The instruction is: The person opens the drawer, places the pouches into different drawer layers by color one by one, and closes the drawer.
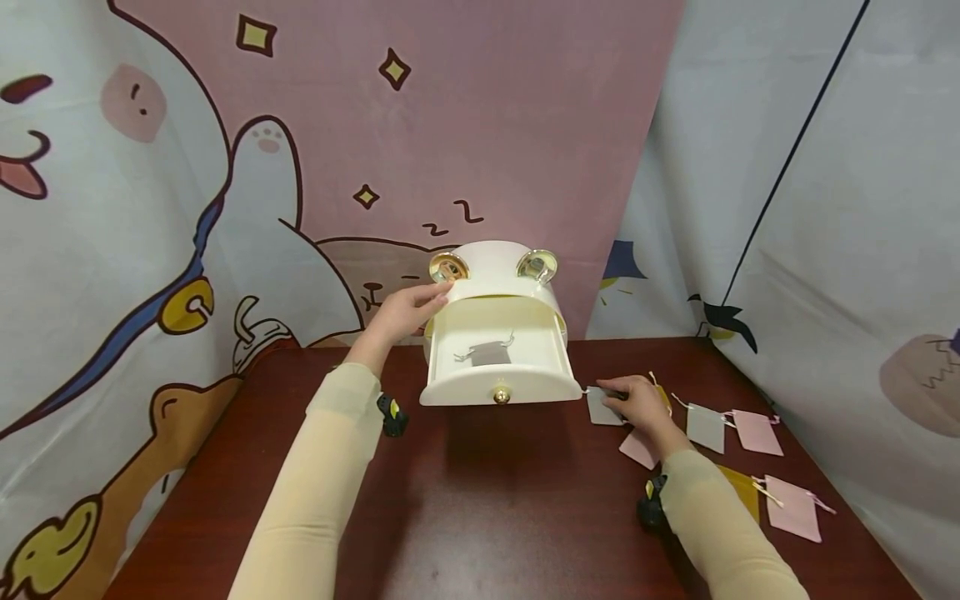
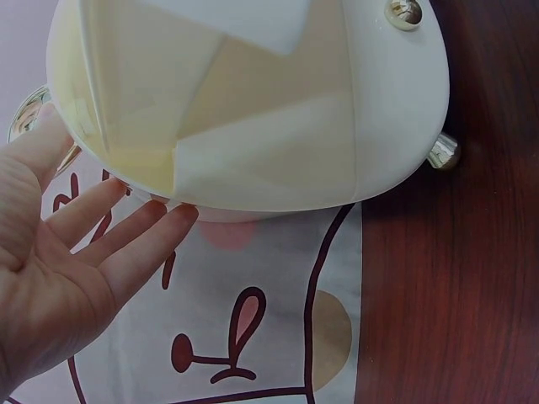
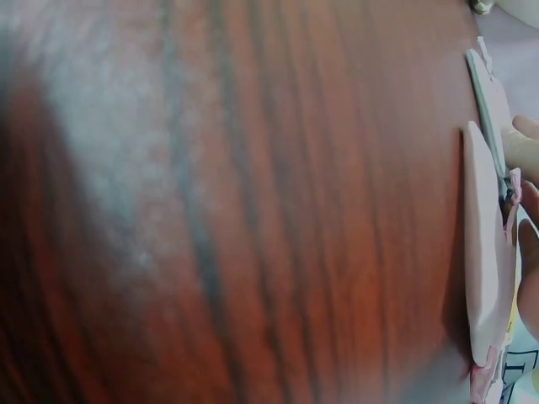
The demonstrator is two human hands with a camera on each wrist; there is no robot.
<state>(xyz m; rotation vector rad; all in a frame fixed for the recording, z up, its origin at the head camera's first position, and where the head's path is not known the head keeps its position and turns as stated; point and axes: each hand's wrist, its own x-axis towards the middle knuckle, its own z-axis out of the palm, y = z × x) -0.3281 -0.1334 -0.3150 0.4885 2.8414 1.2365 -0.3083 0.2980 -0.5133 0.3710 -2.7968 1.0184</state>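
Note:
A white cabinet [image 1: 491, 254] with gold-rimmed round ears has its front drawer [image 1: 461, 387] pulled out. Inside the drawer lies a small grey drawstring pouch [image 1: 490, 353]. My left hand [image 1: 408, 312] touches the cabinet's upper left side, near the ear. In the left wrist view, the left fingers [image 2: 139, 252] are fairly straight, their tips against the cabinet's edge. To the right of the drawer, my right hand [image 1: 643, 408] pinches a grey pouch [image 1: 602, 410] at its right side. A pink pouch [image 1: 639, 450] lies below that hand, which partly covers it; a yellow pouch [image 1: 662, 395] shows behind.
Farther right on the brown table [image 1: 480, 533] lie more pouches: a grey one [image 1: 706, 428], a pink one [image 1: 757, 433], a yellow one [image 1: 742, 492] partly behind the right sleeve, and another pink one [image 1: 793, 508]. A cartoon-printed cloth [image 1: 510, 125] hangs behind the cabinet.

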